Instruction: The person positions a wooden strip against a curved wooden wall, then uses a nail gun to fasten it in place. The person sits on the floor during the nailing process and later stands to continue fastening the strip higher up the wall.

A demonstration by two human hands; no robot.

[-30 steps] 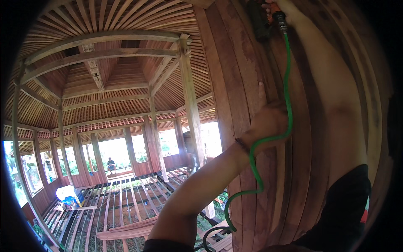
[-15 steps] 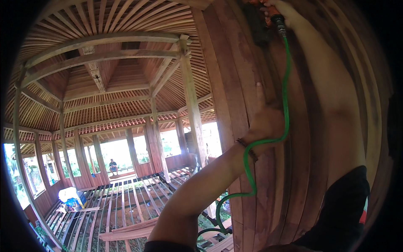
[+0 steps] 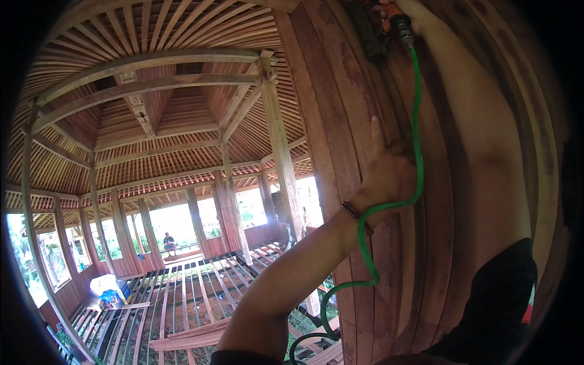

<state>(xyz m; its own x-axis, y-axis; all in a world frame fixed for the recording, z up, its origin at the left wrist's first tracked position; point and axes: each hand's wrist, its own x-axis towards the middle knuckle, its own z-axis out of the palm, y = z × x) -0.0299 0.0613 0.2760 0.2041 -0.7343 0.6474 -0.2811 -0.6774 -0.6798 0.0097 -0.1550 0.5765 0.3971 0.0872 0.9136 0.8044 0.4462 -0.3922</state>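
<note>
High on the wooden plank wall (image 3: 340,128), my right hand (image 3: 406,9) is closed around the handle of an air nailer (image 3: 368,36) with a dark body and an orange grip. The top of the tool is cut off by the picture's edge. A green air hose (image 3: 417,115) runs from its metal coupling down across my left wrist. My left hand (image 3: 389,173) lies against the planks below the nailer, one finger stretched upward along the wood; its other fingers are partly hidden. A dark beaded bracelet (image 3: 351,210) circles that wrist.
To the left, open floor joists (image 3: 182,292) show ground between them. Loose boards (image 3: 191,336) lie across them near my left elbow. A white and blue box (image 3: 109,289) stands farther left. A person (image 3: 169,243) sits at the far opening. Wooden posts (image 3: 280,134) hold up the roof.
The nailer has shifted slightly up and left in the picture. My left hand stays in nearly the same place on the planks. The hose's lower loop has swung a little right.
</note>
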